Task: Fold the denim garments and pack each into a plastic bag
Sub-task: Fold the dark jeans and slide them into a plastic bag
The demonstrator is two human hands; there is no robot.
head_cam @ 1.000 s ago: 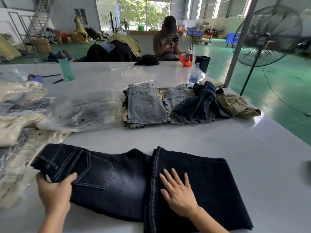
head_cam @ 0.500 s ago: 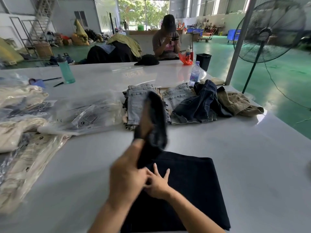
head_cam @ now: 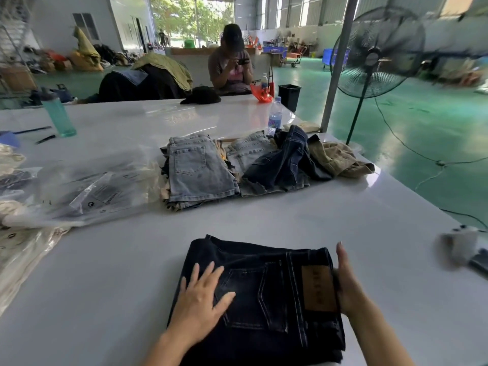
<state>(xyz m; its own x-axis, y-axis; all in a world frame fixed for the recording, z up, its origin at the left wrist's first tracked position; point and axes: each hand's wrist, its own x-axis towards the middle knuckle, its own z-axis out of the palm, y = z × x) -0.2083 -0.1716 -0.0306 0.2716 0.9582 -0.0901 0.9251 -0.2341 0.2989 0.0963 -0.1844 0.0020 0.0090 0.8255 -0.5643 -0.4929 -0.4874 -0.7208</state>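
Folded dark jeans (head_cam: 264,291): lying on the white table (head_cam: 330,215) directly in front of us, back pocket and brown waist patch facing up. Our left hand (head_cam: 199,299): flat on the jeans' left half, fingers spread. Our right hand (head_cam: 346,281): fingers straight, set edgewise against the jeans' right edge beside the patch. Beyond the jeans: a stack of light denim shorts (head_cam: 198,170), with a loose heap of dark and tan garments (head_cam: 293,159) to its right. Beyond the jeans and to their left: clear plastic bags (head_cam: 87,188).
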